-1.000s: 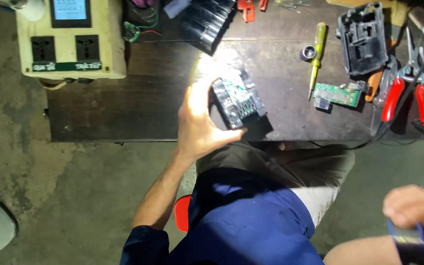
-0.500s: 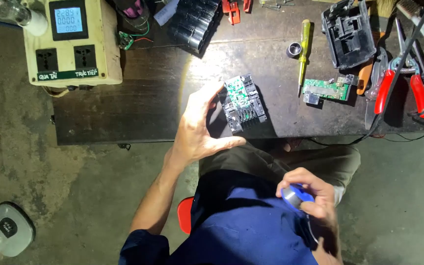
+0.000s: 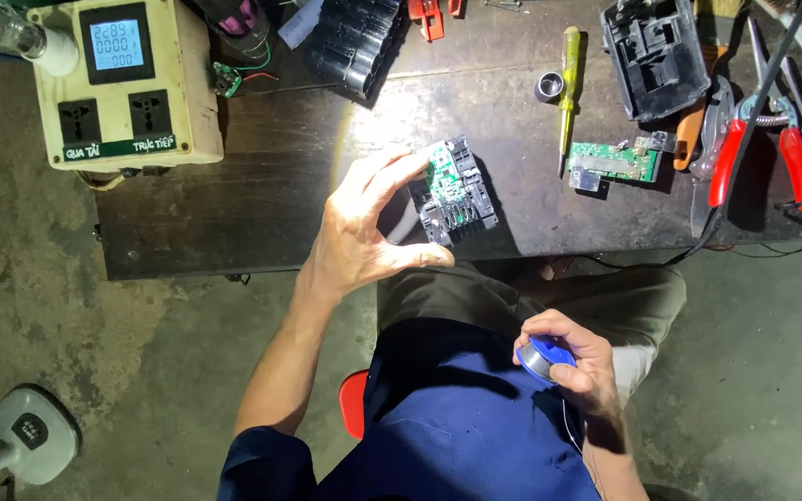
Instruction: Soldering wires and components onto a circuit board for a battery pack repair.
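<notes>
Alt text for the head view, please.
Over a dark workbench, the left hand grips a battery module topped by a green circuit board, while the right hand holds a blue spool of solder wire above the lap.

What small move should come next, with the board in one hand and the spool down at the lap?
Probably bring the right hand with the blue wire spool up to the table: the left hand steadies the black module with the green circuit board there, and the spool sits low, apart from it.

Cream meter box (image 3: 127, 83), yellow screwdriver (image 3: 569, 82), loose green circuit board (image 3: 613, 161), red-handled pliers (image 3: 761, 153).
</notes>
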